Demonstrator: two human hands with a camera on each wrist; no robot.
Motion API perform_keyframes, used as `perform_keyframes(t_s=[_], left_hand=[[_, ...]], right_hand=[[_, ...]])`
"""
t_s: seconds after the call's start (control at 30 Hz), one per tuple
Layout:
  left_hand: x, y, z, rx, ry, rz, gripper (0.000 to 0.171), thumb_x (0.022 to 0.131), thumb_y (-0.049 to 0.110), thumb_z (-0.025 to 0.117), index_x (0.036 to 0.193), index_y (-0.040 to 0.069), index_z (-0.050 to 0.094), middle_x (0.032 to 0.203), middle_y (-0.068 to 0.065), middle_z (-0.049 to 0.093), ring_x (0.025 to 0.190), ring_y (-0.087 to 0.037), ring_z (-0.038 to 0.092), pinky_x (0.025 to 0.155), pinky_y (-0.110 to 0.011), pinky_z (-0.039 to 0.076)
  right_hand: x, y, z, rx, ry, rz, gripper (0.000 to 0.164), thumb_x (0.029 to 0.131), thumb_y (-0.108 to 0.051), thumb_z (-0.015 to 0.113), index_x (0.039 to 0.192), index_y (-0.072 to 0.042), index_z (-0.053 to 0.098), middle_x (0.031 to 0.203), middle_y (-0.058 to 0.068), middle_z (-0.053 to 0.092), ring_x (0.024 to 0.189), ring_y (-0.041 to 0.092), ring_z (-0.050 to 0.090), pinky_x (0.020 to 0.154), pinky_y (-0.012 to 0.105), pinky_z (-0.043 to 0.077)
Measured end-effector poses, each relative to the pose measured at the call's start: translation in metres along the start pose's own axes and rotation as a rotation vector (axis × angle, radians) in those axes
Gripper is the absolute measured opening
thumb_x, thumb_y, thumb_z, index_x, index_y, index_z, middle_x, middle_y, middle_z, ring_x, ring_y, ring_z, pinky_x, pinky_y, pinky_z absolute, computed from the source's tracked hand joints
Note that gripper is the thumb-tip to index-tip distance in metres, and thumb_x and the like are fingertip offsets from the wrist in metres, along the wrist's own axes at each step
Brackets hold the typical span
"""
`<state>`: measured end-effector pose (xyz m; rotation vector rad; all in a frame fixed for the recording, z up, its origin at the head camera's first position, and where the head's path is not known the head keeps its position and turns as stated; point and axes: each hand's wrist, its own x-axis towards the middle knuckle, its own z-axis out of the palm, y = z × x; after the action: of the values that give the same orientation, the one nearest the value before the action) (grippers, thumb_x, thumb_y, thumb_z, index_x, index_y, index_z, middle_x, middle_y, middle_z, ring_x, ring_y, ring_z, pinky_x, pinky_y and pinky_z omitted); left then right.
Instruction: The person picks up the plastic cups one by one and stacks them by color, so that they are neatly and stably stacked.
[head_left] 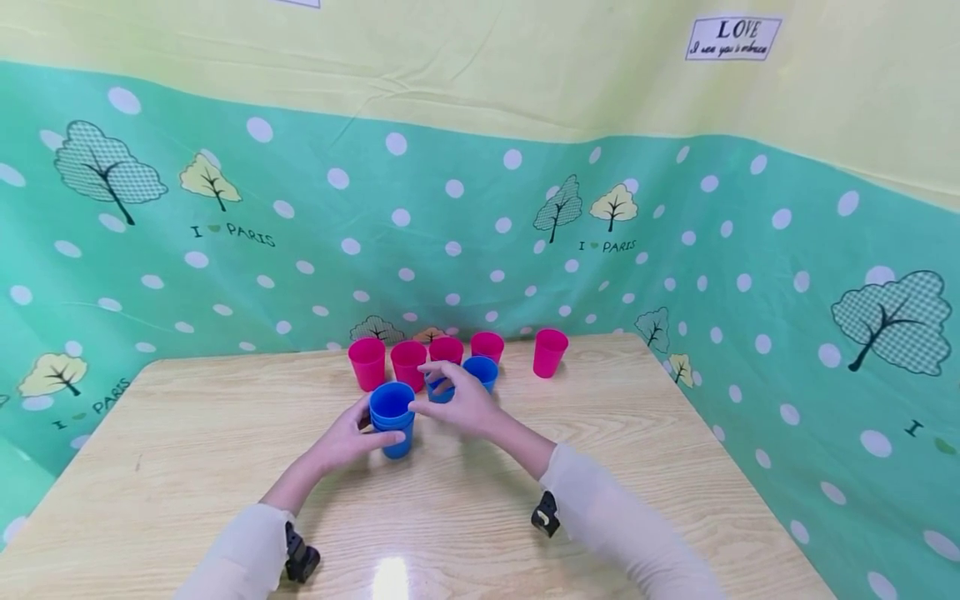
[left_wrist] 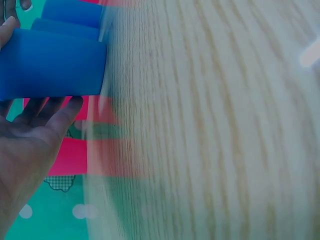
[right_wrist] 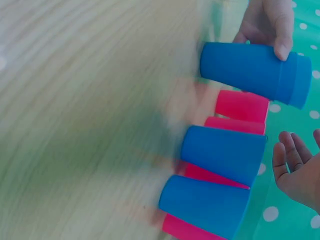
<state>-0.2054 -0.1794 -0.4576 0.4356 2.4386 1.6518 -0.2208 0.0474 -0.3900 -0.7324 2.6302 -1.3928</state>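
Observation:
A nested stack of blue cups (head_left: pixel 393 425) stands upright in the grip of my left hand (head_left: pixel 351 437), thumb across the near side and fingers round the far side. In the right wrist view the stack (right_wrist: pixel 245 70) shows rims one inside another. My right hand (head_left: pixel 461 406) hovers just right of the stack, its thumb toward the rim and its fingers loosely spread over a blue cup (head_left: pixel 440 392). Seen from the right wrist, this hand (right_wrist: pixel 302 172) holds nothing. Another blue cup (head_left: pixel 483 372) stands behind it to the right.
Behind the blue cups is a row of pink cups, from the leftmost pink cup (head_left: pixel 367 364) to a separate pink cup (head_left: pixel 551 353) at the right. All stand near the far edge of the wooden table (head_left: pixel 225 433), before a green dotted cloth (head_left: pixel 337 225).

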Motion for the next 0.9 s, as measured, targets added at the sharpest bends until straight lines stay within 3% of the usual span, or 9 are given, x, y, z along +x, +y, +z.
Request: perform_keyframes(t_s=[0.17, 0.43, 0.9], left_hand=[[0.001, 0.001, 0.0, 0.009, 0.006, -0.013, 0.076, 0.08, 0.033, 0.073, 0.143, 0.019, 0.033, 0.139, -0.011, 0.047, 0.13, -0.037, 0.042, 0.105, -0.055, 0.037], [0.0, -0.002, -0.001, 0.028, 0.005, -0.026, 0.078, 0.08, 0.035, 0.073, 0.144, 0.016, 0.031, 0.139, -0.013, 0.046, 0.13, -0.039, 0.041, 0.104, -0.055, 0.038], [-0.001, 0.0, 0.0, 0.013, -0.002, -0.016, 0.074, 0.081, 0.03, 0.072, 0.142, 0.015, 0.033, 0.139, -0.014, 0.047, 0.13, -0.039, 0.041, 0.104, -0.055, 0.038]], right_hand=[[0.001, -0.001, -0.013, 0.012, 0.009, -0.002, 0.056, 0.084, -0.037, 0.068, 0.132, -0.017, 0.048, 0.123, 0.009, 0.057, 0.106, 0.022, 0.057, 0.087, 0.033, 0.052], [0.0, 0.005, -0.031, 0.022, 0.05, 0.018, 0.05, 0.085, -0.034, 0.068, 0.128, -0.017, 0.051, 0.122, 0.011, 0.058, 0.107, 0.025, 0.057, 0.087, 0.038, 0.052], [-0.004, 0.027, -0.063, 0.001, 0.188, 0.116, 0.052, 0.083, -0.036, 0.069, 0.128, -0.016, 0.052, 0.119, 0.003, 0.06, 0.109, 0.025, 0.057, 0.088, 0.039, 0.049]])
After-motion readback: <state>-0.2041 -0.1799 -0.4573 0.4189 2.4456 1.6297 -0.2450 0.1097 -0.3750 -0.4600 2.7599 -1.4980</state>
